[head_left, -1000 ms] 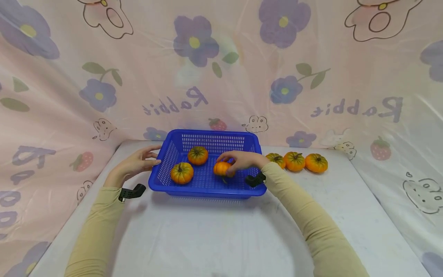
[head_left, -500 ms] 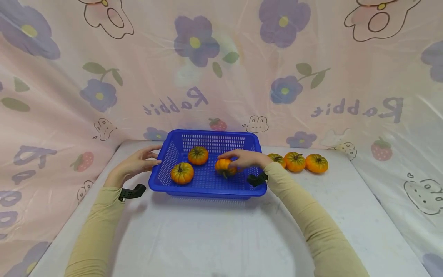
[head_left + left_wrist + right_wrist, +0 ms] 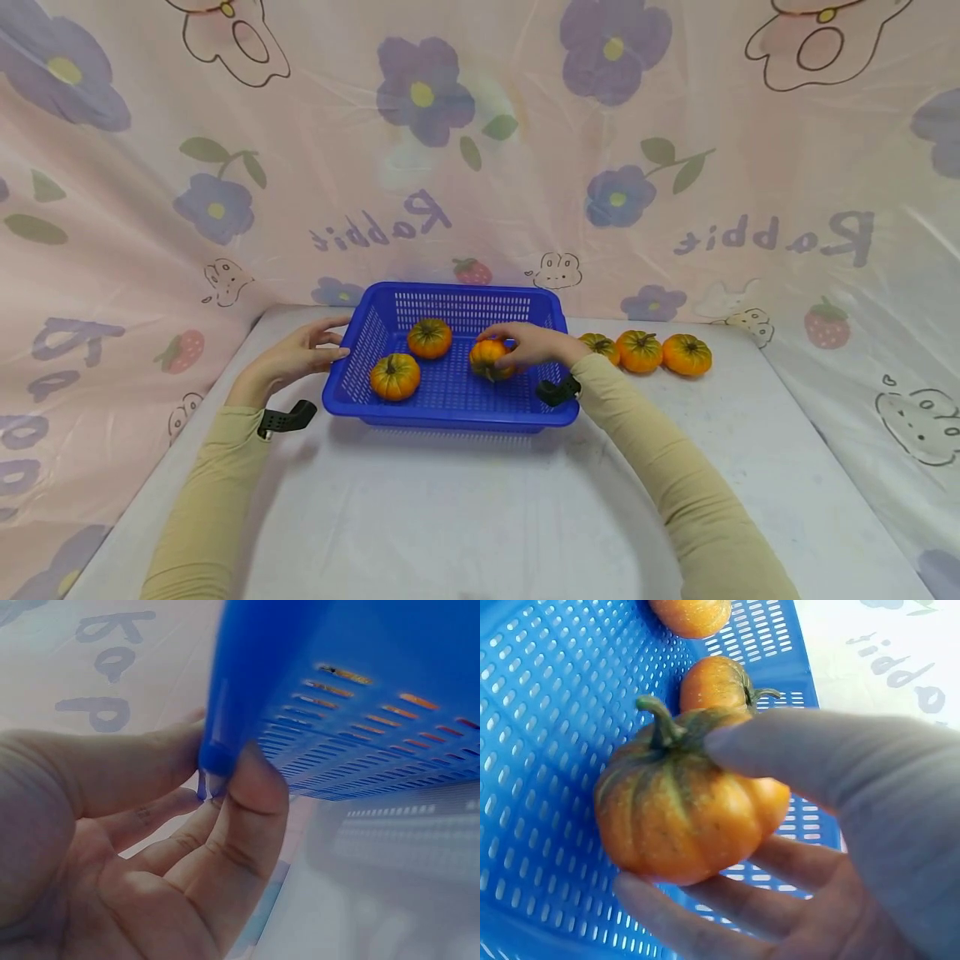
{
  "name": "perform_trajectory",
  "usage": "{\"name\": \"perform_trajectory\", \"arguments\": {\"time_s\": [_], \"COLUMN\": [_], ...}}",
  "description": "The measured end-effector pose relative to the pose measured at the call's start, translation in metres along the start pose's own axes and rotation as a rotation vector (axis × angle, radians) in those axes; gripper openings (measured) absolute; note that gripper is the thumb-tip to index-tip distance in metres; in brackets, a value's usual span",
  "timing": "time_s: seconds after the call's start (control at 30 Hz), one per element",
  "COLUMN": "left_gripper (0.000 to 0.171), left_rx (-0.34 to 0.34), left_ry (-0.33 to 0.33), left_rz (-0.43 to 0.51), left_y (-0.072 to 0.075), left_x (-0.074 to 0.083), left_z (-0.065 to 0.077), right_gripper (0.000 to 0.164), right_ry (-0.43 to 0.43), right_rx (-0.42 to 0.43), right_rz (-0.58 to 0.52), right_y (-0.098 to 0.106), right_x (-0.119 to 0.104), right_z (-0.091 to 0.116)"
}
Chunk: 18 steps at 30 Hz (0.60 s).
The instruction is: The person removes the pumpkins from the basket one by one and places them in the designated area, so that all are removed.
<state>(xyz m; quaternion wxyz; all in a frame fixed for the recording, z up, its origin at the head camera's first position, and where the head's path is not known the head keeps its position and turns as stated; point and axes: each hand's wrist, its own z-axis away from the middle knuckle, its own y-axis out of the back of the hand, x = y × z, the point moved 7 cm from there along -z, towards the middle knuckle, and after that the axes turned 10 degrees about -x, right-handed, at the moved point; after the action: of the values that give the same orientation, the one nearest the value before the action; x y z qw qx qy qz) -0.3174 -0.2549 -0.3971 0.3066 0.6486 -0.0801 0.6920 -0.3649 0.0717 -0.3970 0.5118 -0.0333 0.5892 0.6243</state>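
Observation:
A blue plastic basket [image 3: 450, 414] with slotted walls stands on the table. My left hand [image 3: 298, 354] pinches its left rim between thumb and fingers, as the left wrist view shows close up. Inside the basket, my right hand [image 3: 534, 344] holds a small orange pumpkin [image 3: 682, 810], thumb near the stem and fingers beneath. That pumpkin is tilted, its green-brown top turned toward the near side. Two more pumpkins lie in the basket's left half: one nearer the front [image 3: 394, 377], another behind it [image 3: 430, 339].
Right of the basket, a row of three pumpkins [image 3: 640, 351] sits on the white table [image 3: 465, 508]; my right forearm partly covers the leftmost. A printed cloth [image 3: 510, 183] hangs behind and along the sides.
My right hand has shifted slightly right with the pumpkin, whose stem end has turned more into sight. The left hand and basket stay in place.

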Motion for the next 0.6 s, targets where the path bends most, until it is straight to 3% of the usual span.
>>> {"name": "perform_trajectory", "arguments": {"time_s": [0.33,0.6], "left_gripper": [0.070,0.070], "left_rx": [-0.008,-0.010], "left_ry": [-0.005,-0.011], "left_rz": [-0.001,0.014], "left_y": [-0.001,0.000], "left_x": [0.001,0.000], "left_z": [0.000,0.000], "right_gripper": [0.047,0.048], "right_ry": [0.129,0.210], "right_rx": [0.070,0.112], "right_rz": [0.002,-0.145], "right_y": [0.011,0.019], "right_x": [-0.015,-0.020], "right_z": [0.011,0.027]}}
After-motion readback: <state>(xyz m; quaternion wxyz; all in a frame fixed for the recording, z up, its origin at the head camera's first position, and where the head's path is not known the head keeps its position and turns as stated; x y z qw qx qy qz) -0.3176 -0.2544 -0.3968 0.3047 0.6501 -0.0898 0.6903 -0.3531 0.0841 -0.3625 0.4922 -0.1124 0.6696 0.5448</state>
